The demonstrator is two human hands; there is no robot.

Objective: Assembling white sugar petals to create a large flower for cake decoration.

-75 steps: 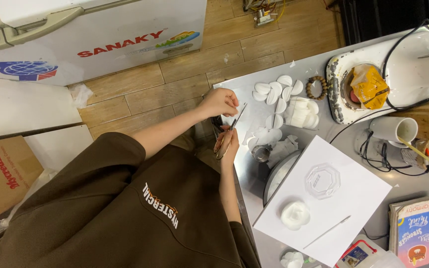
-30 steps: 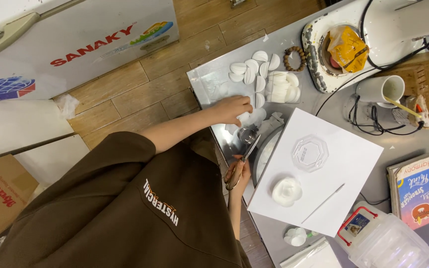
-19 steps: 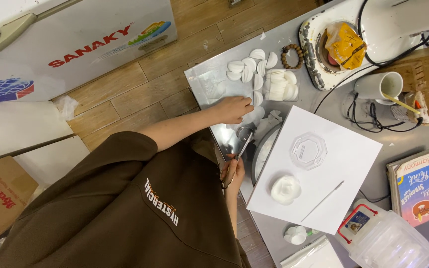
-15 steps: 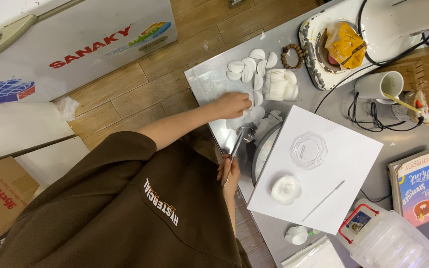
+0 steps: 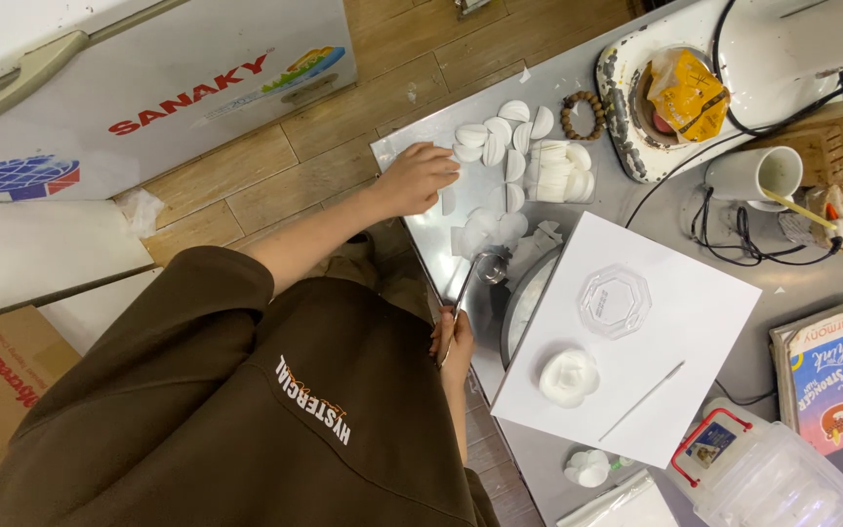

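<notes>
Reaching far across the grey metal table (image 5: pixel 812 293), one hand (image 5: pixel 420 178) rests with fingers loosely together on the surface, touching the near edge of a cluster of white petal-shaped pieces (image 5: pixel 519 156). Which hand this is cannot be told from the overhead angle. Nearer the body, the other hand (image 5: pixel 453 337) is clamped around the handle of a slim metal spoon (image 5: pixel 475 273), whose bowl lies beside a round metal bowl (image 5: pixel 524 303). To the right, a white paper sheet (image 5: pixel 680 322) carries a clear octagonal lid (image 5: pixel 615 301) and a white sculpted flower (image 5: pixel 568 377).
</notes>
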